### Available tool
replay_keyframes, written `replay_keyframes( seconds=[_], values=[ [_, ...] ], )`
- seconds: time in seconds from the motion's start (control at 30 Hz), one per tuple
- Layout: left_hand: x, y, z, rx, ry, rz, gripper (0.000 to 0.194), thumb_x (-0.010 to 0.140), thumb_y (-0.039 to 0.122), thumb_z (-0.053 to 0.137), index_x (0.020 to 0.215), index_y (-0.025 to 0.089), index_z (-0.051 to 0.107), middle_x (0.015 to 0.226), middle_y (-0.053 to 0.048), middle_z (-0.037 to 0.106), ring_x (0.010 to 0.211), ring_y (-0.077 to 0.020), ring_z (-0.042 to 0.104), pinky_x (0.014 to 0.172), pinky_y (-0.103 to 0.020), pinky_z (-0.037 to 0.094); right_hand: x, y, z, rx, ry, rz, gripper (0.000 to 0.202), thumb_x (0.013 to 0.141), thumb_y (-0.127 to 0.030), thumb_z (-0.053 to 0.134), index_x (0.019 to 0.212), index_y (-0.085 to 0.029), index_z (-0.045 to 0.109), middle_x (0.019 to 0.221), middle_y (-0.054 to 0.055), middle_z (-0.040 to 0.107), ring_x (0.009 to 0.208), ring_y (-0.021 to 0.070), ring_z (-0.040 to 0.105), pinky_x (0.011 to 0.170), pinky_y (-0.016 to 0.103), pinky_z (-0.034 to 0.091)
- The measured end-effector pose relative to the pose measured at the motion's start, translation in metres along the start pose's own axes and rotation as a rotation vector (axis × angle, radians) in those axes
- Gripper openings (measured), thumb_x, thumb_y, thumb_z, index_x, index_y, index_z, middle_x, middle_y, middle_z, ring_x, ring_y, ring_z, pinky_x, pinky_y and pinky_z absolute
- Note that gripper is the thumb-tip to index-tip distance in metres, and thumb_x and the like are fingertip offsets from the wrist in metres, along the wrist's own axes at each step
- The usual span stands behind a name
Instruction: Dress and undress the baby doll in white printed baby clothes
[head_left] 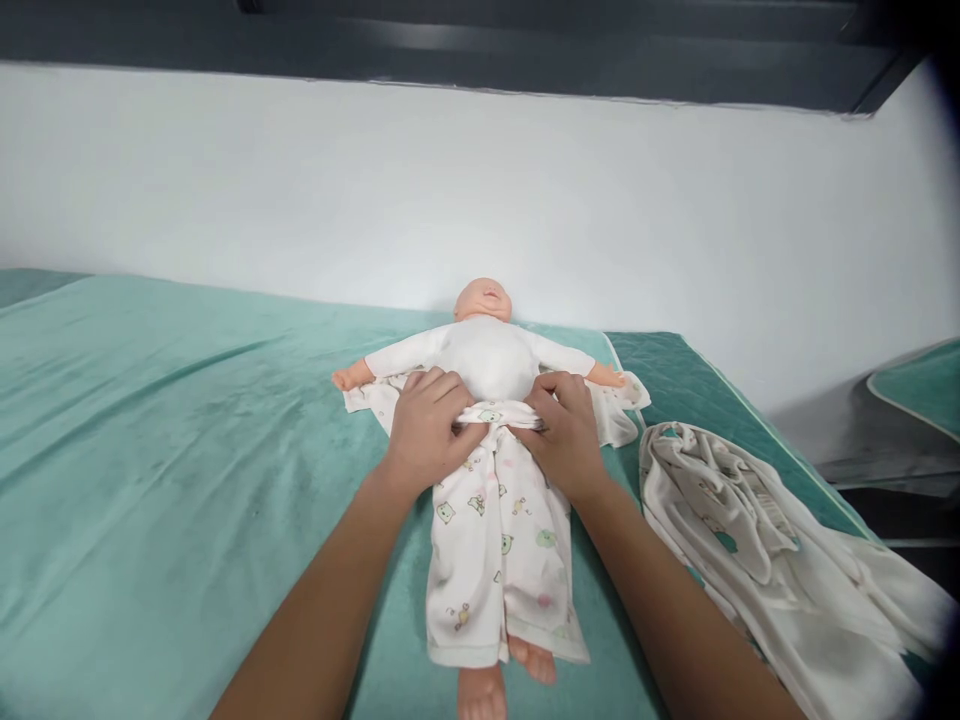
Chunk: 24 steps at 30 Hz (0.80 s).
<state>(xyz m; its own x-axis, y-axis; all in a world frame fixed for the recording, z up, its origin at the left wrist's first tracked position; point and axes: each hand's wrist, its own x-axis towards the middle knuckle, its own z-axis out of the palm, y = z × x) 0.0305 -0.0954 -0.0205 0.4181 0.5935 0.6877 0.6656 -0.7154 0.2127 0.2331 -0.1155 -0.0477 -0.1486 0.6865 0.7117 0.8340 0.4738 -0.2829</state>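
We can read no text, label, brand, number or sign here. On the trousers (465, 540), we make out only small printed animal figures (506, 544); on the bundled cloth (817, 590) by the right edge of the green bed cover (187, 450), the markings are illegible to us.

The doll (480, 300) has smooth, matt skin that looks like soft plastic or rubber. The white top (487, 360) on the doll is thin, matt cloth, and the trousers (495, 545) on its legs are soft printed cloth without shine. Matt, printed fabric (619, 405) also lies under the doll's arms. To the doll's right, the heap of clothes (810, 600) is soft, creased cloth. Beneath the doll, the green cover (187, 450) looks velvety, with brushed streaks. Behind the doll, the wall (480, 190) is smooth and matt; high above it, the dark beam (450, 40) looks like painted metal, faintly glossy.
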Motion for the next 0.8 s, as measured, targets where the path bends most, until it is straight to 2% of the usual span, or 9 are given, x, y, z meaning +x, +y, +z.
replay_keyframes(
  seconds=[0.17, 0.37, 0.5, 0.8],
  values=[
    [-0.002, -0.001, 0.002, 0.026, 0.011, 0.011, 0.022, 0.082, 0.022, 0.053, 0.061, 0.021, 0.043, 0.061, 0.001, 0.048, 0.063, -0.0156, 0.044, 0.067, -0.036, 0.033, 0.001, 0.001, -0.004, -0.036, -0.04, -0.066, 0.019, 0.087, -0.032, 0.065, 0.074, -0.024, 0.052, 0.086, 0.004, 0.061, 0.089, 0.0241, 0.047, 0.082, 0.041, 0.037],
    [-0.003, -0.003, 0.004, 0.021, -0.002, -0.029, 0.022, 0.079, 0.02, 0.053, 0.06, 0.021, 0.043, 0.058, 0.002, 0.049, 0.06, -0.0148, 0.046, 0.065, -0.034, 0.033, 0.004, 0.0, -0.008, -0.065, -0.079, -0.058, 0.028, 0.087, -0.034, 0.064, 0.067, -0.024, 0.048, 0.073, 0.002, 0.056, 0.084, 0.0225, 0.045, 0.079, 0.039, 0.035],
    [-0.005, -0.002, 0.005, 0.026, 0.011, -0.05, 0.023, 0.081, 0.022, 0.054, 0.06, 0.021, 0.044, 0.059, 0.002, 0.05, 0.061, -0.0148, 0.048, 0.066, -0.034, 0.033, 0.001, -0.001, -0.009, -0.143, -0.062, -0.061, 0.032, 0.087, -0.036, 0.064, 0.063, -0.023, 0.047, 0.068, 0.002, 0.056, 0.081, 0.0221, 0.045, 0.079, 0.039, 0.033],
    [-0.035, 0.01, -0.006, -0.105, -0.014, -0.188, 0.015, 0.084, 0.02, 0.056, 0.069, 0.021, 0.055, 0.068, 0.001, 0.059, 0.07, -0.0155, 0.055, 0.07, -0.031, 0.039, -0.008, -0.003, -0.012, -0.224, -0.033, -0.121, 0.026, 0.085, -0.031, 0.065, 0.065, -0.023, 0.051, 0.068, 0.001, 0.059, 0.08, 0.0217, 0.048, 0.083, 0.041, 0.032]
  ],
)
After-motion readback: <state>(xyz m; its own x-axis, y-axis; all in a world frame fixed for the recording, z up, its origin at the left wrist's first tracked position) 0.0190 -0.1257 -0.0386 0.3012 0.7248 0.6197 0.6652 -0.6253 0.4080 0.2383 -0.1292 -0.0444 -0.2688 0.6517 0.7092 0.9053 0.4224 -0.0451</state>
